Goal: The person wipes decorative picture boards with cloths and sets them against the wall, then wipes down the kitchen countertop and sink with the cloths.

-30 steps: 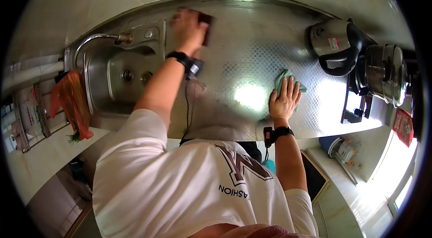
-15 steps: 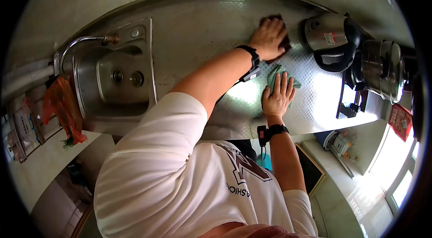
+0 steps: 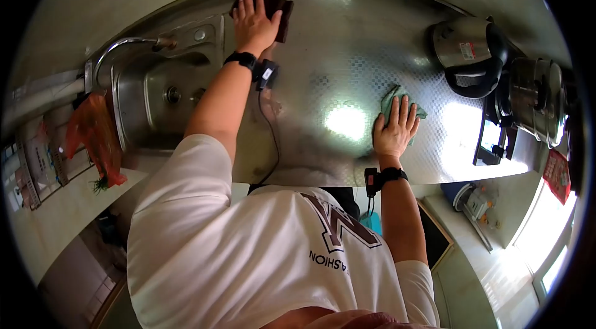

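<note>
My left hand (image 3: 255, 26) lies palm down with its fingers spread on a dark brown cloth (image 3: 284, 17), near the back edge of the metal counter beside the sink. On the patterned metal counter (image 3: 323, 80), further right, my right hand (image 3: 394, 131) rests flat over a green cloth (image 3: 405, 98). Its fingers are stretched out, and the cloth shows around and beyond them. Both wrists wear black straps with small devices.
At the left is a metal sink (image 3: 155, 102) with a curved faucet (image 3: 121, 46), beside a red plastic bag (image 3: 96, 136). An electric kettle (image 3: 469, 52) stands back right, next to a glass-lidded pot (image 3: 534, 99) over a stove (image 3: 493, 142). A thin cable hangs from my left wrist.
My left hand and the brown cloth went right toward the kettle, then came back left to beside the sink. My right hand stays on the green cloth. The view shifts slightly.
</note>
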